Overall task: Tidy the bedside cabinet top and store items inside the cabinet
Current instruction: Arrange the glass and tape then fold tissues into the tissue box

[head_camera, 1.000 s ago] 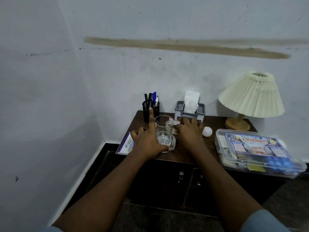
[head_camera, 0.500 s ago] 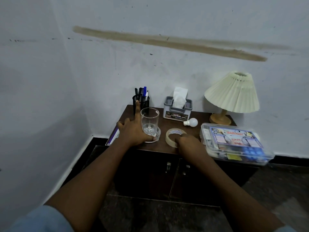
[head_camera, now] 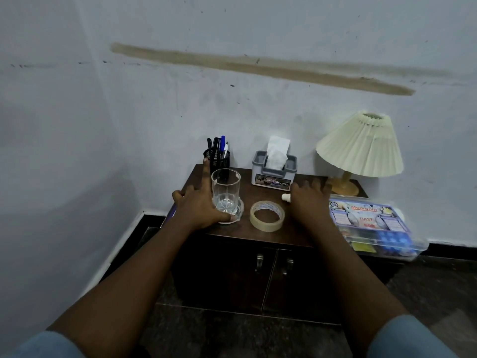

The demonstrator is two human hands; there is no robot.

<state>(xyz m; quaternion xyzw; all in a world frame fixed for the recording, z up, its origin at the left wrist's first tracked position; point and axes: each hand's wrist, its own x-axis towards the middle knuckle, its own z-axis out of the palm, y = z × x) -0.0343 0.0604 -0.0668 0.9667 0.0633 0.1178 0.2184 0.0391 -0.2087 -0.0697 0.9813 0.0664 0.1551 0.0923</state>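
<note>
The left hand (head_camera: 198,208) holds the tall clear drinking glass (head_camera: 225,192) near the front left corner of the dark brown wooden cabinet top (head_camera: 245,235), with its thumb curled round the bottom. The right hand (head_camera: 308,202) is spread wide over the small white light bulb (head_camera: 285,197), in the middle toward the right edge. I cannot see it gripping.

The glass has a little water in it, so a quick pull could tip it and spill. The bulb is round, so a push could roll it off and break it. The clear plastic first aid box (head_camera: 371,223) sticks out over the front right corner, and a bump from the arm could knock it down. Both dark cabinet doors (head_camera: 232,275) are closed and both hands are busy.

Count: 1 glass, 1 bulb, 1 first aid box, 1 roll of clear tape (head_camera: 265,226), 1 grey tissue box (head_camera: 274,174), 1 cream lamp (head_camera: 361,148), 1 black mesh pen pot (head_camera: 219,161), 2 doors.
</note>
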